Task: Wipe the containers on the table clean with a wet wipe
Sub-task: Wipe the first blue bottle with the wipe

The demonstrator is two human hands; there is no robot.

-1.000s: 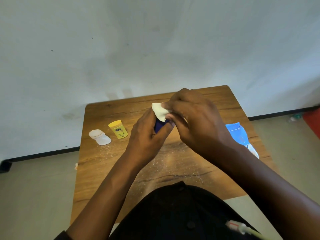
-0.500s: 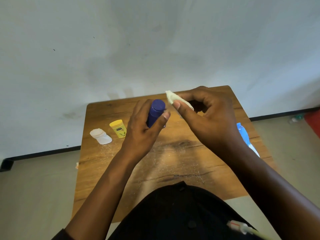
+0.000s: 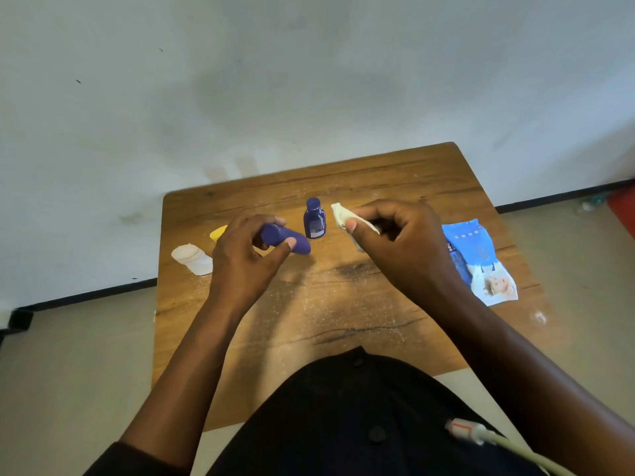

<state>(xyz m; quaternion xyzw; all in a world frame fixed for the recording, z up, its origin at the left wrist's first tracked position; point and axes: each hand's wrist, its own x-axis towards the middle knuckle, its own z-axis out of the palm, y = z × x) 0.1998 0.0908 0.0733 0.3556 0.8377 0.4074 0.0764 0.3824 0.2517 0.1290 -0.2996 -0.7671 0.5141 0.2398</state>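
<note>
A wooden desk [image 3: 395,173], dusted with pale specks, stood against a white wall [image 3: 309,80], seen from above by the person seated at it in dark clothing [image 3: 343,424]. The right hand [image 3: 405,245] hovered over the middle of the desk, its fingers [image 3: 369,213] and thumb curled tight on a crumpled wet wipe [image 3: 340,214], whose pale end stuck out to the left. The left hand [image 3: 244,255] gripped a dark blue tube-shaped container [image 3: 287,238], held tilted just above the desk, thumb across its side and fingers curled over its back end. A blue packet of wipes [image 3: 479,259] lay flat near the desk's right edge, well apart from the hands. A white container [image 3: 192,258] lay on its side near the left edge. Between the two hands, a small dark blue bottle [image 3: 314,219] stood upright toward the far side of the desk, its cap on, touched by neither hand. A yellow container [image 3: 218,232] showed only as a sliver behind the left hand, just beside the white one.
</note>
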